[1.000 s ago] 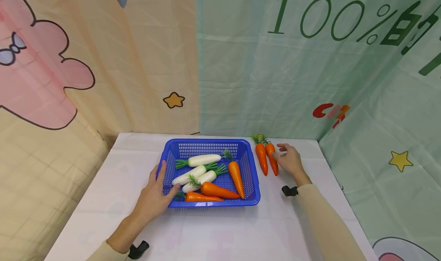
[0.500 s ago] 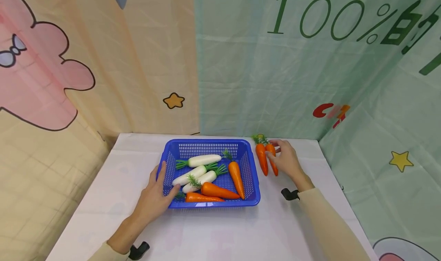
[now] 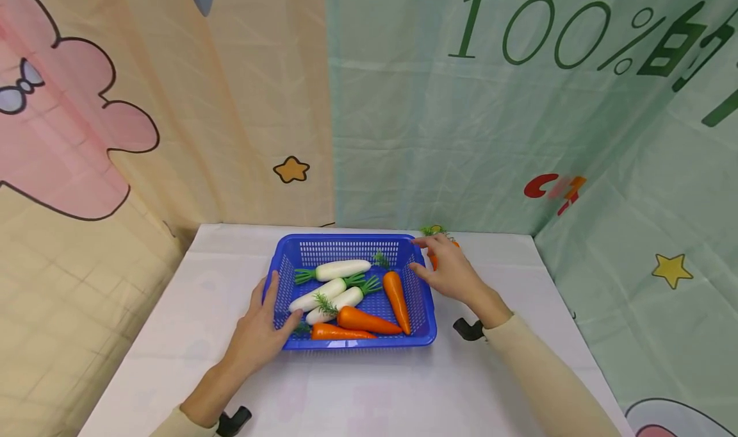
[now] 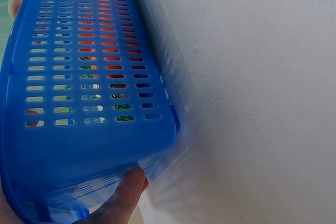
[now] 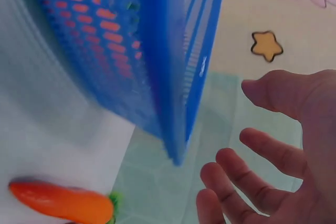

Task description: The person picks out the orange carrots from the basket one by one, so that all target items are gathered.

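A blue plastic basket [image 3: 346,343] holds white radishes [image 3: 343,269] with green tops and orange carrots [image 3: 369,320]. My left hand [image 3: 254,331] grips its near left corner, thumb over the rim; a finger [image 4: 128,190] touches the outer wall in the left wrist view. At the right rim, my right hand [image 3: 455,273] has its fingers spread and loosely bent, holding nothing. In the right wrist view a gap shows between that hand and the rim. Another carrot [image 5: 63,203] lies on the table beyond the basket; my right hand mostly hides the carrots there in the head view.
A white cloth covers the table [image 3: 357,392]. Printed curtains [image 3: 432,136] hang behind it and at both sides. Black wrist mounts [image 3: 468,329] sit at both sleeves.
My right hand has moved left from the two carrots beside the basket to the basket's right rim, without taking either carrot. The left hand and basket have stayed put.
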Available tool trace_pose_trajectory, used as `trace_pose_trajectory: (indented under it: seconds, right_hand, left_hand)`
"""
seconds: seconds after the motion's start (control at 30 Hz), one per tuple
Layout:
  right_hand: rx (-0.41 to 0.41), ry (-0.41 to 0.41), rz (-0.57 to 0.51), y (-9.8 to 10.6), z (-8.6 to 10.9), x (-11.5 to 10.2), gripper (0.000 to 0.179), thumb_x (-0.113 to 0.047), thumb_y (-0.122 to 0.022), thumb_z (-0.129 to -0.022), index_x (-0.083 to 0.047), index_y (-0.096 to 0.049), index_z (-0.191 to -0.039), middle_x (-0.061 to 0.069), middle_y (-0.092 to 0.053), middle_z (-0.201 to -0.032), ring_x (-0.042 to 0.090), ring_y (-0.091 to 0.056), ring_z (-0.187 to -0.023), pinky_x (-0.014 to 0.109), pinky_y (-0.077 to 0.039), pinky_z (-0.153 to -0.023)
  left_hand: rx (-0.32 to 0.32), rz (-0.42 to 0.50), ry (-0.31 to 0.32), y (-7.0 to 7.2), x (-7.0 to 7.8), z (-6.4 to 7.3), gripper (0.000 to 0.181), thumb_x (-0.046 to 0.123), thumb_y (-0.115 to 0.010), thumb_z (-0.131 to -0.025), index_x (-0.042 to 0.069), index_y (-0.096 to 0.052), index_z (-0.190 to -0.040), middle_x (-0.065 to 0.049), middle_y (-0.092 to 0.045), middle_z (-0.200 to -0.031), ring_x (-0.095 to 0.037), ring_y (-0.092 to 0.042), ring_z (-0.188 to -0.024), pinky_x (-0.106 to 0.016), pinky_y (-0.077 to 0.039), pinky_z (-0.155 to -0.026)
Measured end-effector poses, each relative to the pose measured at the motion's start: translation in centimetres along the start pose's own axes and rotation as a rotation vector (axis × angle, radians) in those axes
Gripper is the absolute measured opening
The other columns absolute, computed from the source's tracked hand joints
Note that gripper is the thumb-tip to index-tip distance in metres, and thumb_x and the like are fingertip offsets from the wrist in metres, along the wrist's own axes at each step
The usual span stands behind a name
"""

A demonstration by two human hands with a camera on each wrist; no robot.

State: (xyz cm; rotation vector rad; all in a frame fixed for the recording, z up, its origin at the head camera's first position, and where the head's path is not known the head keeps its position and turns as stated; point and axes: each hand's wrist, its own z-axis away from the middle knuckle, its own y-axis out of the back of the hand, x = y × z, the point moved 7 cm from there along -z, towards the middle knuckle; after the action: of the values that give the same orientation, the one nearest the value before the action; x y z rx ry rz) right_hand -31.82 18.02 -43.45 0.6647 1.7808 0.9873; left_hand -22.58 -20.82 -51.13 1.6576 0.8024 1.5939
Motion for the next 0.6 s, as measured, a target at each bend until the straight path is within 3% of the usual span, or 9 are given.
trace_pose_trajectory:
  seconds: [0.2, 0.33, 0.6]
  right_hand:
    - [-0.159, 0.06, -0.008, -1.7, -0.4, -2.7, 0.057, -0.026, -0.085, -0.108, -0.007, -0.068, -0.16, 0.022, -0.07, -0.149, 0.04, -0.077, -0.124, 0.051, -0.072, -0.101]
    - [-0.291, 0.107, -0.003, -3.0, -0.8, -4.5, 0.062, -0.03, -0.084, -0.109, -0.008, -0.064, -0.164, 0.021, -0.069, -0.156, 0.04, -0.076, -0.13, 0.053, -0.07, -0.108]
    - [-0.534, 0.195, -0.068, -6.3, -1.1, -7.2, 0.062, -0.03, -0.086, -0.108, -0.008, -0.064, -0.162, 0.023, -0.074, -0.149, 0.041, -0.075, -0.132, 0.055, -0.067, -0.114]
  left_hand:
    - [-0.004, 0.001, -0.003, -0.1, 0.1, -0.1, 0.107, 0.054, -0.068, -0.115, 0.004, -0.007, -0.187, -0.037, -0.012, -0.19, -0.073, -0.066, -0.137, -0.081, -0.061, -0.11]
    - [0.002, 0.005, -0.01, -0.1, 0.2, -0.2, 0.107, 0.054, -0.068, -0.115, 0.004, -0.008, -0.188, -0.037, -0.013, -0.19, -0.071, -0.07, -0.131, -0.079, -0.063, -0.107]
    - [-0.003, 0.009, -0.008, 0.1, 0.1, -0.1, 0.106, 0.056, -0.066, -0.116, 0.005, -0.008, -0.188, -0.037, -0.013, -0.19, -0.071, -0.072, -0.127, -0.079, -0.063, -0.107]
